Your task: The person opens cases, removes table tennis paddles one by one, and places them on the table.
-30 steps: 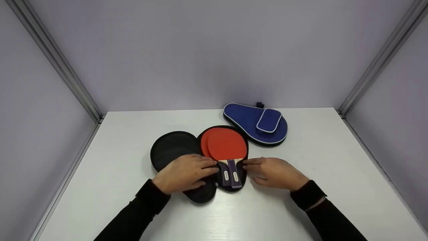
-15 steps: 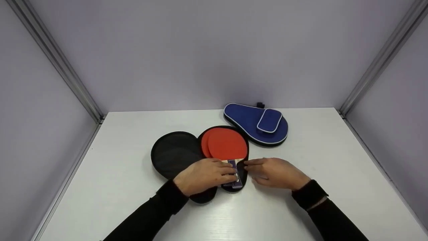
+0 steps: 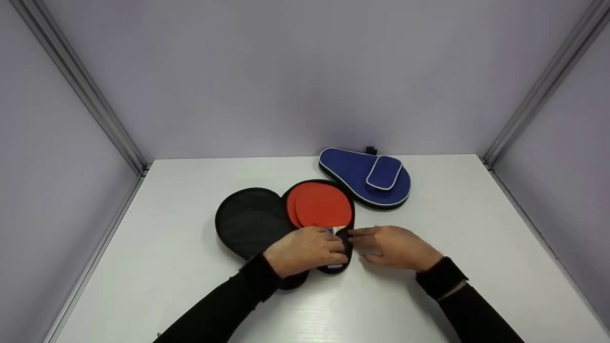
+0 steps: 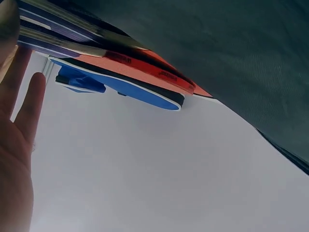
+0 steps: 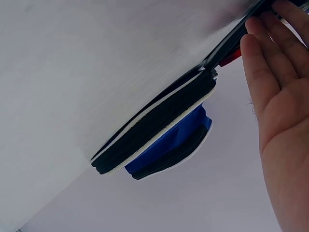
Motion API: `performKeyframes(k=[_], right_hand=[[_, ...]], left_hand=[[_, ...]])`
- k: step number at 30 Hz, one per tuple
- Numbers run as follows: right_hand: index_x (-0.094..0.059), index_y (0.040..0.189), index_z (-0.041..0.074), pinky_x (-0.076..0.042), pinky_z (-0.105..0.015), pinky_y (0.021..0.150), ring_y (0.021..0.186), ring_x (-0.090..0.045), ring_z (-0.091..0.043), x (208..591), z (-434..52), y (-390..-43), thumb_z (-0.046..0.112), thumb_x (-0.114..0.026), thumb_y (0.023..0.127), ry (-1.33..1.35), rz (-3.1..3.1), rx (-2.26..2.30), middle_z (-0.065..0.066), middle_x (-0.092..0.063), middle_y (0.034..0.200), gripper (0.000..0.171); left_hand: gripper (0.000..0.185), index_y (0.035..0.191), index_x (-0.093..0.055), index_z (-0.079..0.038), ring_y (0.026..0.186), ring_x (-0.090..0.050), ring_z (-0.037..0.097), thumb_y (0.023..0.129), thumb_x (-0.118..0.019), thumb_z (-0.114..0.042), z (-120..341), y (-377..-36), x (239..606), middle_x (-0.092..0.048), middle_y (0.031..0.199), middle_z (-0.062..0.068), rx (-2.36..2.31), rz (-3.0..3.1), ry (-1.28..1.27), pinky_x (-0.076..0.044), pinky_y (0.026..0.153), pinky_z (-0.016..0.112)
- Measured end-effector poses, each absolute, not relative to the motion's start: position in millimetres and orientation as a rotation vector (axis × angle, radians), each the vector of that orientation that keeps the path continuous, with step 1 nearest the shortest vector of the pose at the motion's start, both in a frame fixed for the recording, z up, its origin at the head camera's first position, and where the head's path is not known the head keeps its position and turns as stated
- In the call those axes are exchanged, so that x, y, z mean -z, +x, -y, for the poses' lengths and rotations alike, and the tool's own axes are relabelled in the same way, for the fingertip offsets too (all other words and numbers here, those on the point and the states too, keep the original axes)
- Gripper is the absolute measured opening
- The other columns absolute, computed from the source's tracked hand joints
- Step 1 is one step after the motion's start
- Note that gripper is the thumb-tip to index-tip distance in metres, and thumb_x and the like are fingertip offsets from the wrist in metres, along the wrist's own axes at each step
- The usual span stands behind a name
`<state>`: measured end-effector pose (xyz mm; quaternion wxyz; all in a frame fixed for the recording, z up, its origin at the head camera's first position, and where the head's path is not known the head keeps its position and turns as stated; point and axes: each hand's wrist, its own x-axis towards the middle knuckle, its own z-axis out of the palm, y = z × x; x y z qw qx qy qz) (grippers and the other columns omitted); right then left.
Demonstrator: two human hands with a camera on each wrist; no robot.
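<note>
Two table tennis paddles with red rubber lie overlapped, the upper paddle partly covering the lower paddle. Both sit in the right half of an unzipped black paddle case; its other half, the lid, is spread to the left. My left hand lies over the paddle handles and hides most of them; the left wrist view shows the purple handles beside its extended fingers. My right hand touches the case's right edge with nearly straight fingers, as the right wrist view also shows.
Behind the paddles, a blue paddle case with white piping and a small pocket rests near the table's back edge. The white table is bounded by pale walls at the back and both sides.
My left hand has moved right, from the lid and the handles' left side onto the handles, covering them. The right hand, paddles and cases have stayed nearly still.
</note>
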<state>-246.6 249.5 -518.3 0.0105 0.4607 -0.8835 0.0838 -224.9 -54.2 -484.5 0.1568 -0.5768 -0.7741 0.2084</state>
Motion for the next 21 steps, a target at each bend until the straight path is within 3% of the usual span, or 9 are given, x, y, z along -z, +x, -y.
performKeyframes(k=[5, 13, 21], right_hand=[[-0.084, 0.146, 0.012, -0.071, -0.046, 0.111, 0.139, -0.082, -0.026, 518.5, -249.0, -245.8, 0.017, -0.077, 0.109, 1.432, 2.753, -0.269, -0.008, -0.081, 0.154, 0.038], [-0.084, 0.146, 0.011, -0.071, -0.045, 0.110, 0.136, -0.083, -0.025, 516.9, -245.8, -242.4, 0.018, -0.079, 0.108, 1.414, 2.749, -0.227, -0.009, -0.081, 0.154, 0.039], [-0.081, 0.149, 0.009, -0.072, -0.045, 0.108, 0.136, -0.083, -0.026, 514.5, -240.9, -239.3, 0.020, -0.078, 0.108, 1.409, 2.765, -0.185, -0.009, -0.079, 0.158, 0.043]], left_hand=[[0.029, 0.131, -0.075, -0.037, 0.130, -0.075, 0.001, 0.111, -0.078, -0.016, 57.9, -227.9, 481.9, -0.077, 0.133, -0.019, -0.610, 2.156, -1.646, -0.058, 0.121, 0.022], [0.007, 0.125, -0.071, -0.029, 0.125, -0.074, 0.008, 0.119, -0.070, -0.029, 72.2, -230.4, 469.1, -0.077, 0.130, -0.015, -0.462, 2.162, -1.589, -0.064, 0.105, 0.023], [0.020, 0.129, -0.075, -0.023, 0.129, -0.077, 0.010, 0.112, -0.078, -0.014, 85.1, -235.0, 452.9, -0.082, 0.137, -0.010, -0.327, 2.157, -1.441, -0.067, 0.109, 0.025]])
